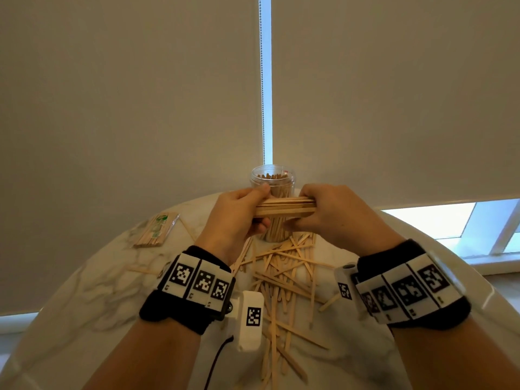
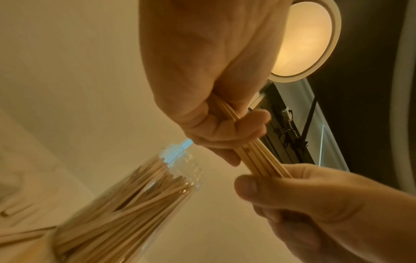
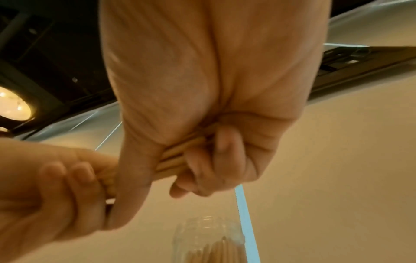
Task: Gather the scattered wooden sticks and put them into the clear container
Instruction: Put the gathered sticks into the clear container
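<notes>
Head view, item by item.

My left hand point(image 1: 239, 212): fingers curled round one end of a bundle of wooden sticks point(image 1: 284, 207), thumb on top.

My right hand point(image 1: 334, 212): clenched round the other end of the same bundle. The bundle lies level between both hands, raised off the table, in front of the clear container point(image 1: 272, 181).

Clear container: a plastic jar, upright, lid off, standing on the marble table point(image 1: 98, 282) just behind my hands. It is already packed with upright sticks.

Scattered wooden sticks point(image 1: 284, 277): a loose criss-crossed heap on the table, running from the foot of the jar back toward me, between my forearms.

Packet of sticks point(image 1: 157, 229): in clear wrapping with green print, lying flat on the table, well to the left.

Wrist bands: black, with white marker blocks, one on each arm.

Left wrist view: the bundle passes through my curled fingers point(image 2: 227, 131); the jar's open mouth is below.

Right wrist view: my fingers point(image 3: 216, 160) wrap the bundle tightly.
</notes>
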Demonstrator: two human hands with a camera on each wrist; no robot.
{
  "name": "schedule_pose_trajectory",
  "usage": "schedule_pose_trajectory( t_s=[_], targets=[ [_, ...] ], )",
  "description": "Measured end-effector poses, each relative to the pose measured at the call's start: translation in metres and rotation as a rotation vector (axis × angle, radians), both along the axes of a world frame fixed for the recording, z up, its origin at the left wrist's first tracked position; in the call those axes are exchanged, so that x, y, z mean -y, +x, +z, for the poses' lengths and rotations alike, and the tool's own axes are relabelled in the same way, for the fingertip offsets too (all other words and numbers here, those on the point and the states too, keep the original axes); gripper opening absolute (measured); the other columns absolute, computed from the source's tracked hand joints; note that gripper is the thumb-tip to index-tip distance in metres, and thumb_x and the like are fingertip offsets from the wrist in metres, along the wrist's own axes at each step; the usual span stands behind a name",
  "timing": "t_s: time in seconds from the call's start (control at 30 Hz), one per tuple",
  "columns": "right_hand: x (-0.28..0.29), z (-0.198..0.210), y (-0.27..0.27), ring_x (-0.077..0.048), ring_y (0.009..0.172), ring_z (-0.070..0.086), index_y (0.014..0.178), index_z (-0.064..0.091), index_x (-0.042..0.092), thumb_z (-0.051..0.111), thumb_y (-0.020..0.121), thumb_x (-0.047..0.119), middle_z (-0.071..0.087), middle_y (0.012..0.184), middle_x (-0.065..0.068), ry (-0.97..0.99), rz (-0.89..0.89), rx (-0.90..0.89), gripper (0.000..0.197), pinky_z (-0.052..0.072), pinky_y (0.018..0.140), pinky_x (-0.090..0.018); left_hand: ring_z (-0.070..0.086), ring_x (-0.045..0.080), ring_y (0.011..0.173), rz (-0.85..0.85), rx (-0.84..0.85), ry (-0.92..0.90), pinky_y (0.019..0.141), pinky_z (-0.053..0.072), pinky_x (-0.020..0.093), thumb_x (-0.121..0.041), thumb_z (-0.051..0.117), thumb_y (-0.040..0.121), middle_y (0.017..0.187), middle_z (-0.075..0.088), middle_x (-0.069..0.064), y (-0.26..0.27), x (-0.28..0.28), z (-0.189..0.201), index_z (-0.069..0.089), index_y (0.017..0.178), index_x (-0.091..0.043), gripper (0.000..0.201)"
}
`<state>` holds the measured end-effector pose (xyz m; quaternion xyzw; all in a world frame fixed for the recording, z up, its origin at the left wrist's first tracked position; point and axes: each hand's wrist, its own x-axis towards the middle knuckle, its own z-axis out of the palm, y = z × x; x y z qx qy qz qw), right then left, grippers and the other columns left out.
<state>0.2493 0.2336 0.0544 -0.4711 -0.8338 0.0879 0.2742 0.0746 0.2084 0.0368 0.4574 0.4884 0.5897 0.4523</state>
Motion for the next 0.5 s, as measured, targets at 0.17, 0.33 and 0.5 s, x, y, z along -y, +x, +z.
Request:
schedule_pose_trajectory(
  t_s=[0.17,0.33,0.5],
  targets=[
    [-0.01,-0.002,0.008,-0.013,0.063,0.057,0.069,0.06,0.029,0.072,0.081,0.053,0.06,0.064,0.006,0.052,-0.146,0.091,0.03,0.04,0.053,-0.027,0.074,0.024,0.08,-0.066,0.022,-0.074,0.068,0.061,0.035,-0.049,0.053,0.097,0.092,0.076,0.011,0.003,0.003,0.013,0.072,0.103,-0.009,0.044],
    [-0.007,-0.004,0.003,-0.013,0.061,0.057,0.065,0.058,0.028,0.073,0.081,0.05,0.058,0.063,0.005,0.031,-0.171,0.121,0.031,0.038,0.051,-0.025,0.071,0.028,0.102,0.043,0.194,-0.047,0.092,0.053,0.045,-0.061,0.048,0.093,0.101,0.076,0.007,0.0,0.001,0.015,0.067,0.113,-0.016,0.053],
    [0.002,-0.006,-0.009,-0.01,0.062,0.057,0.074,0.068,0.03,0.078,0.074,0.055,0.061,0.065,0.007,-0.031,-0.057,0.1,0.027,0.035,0.052,-0.025,0.075,0.025,0.09,0.146,0.181,0.037,0.067,0.057,0.03,-0.038,0.052,0.099,0.096,0.076,0.012,0.012,-0.003,0.005,0.071,0.099,-0.004,0.04]
  ],
)
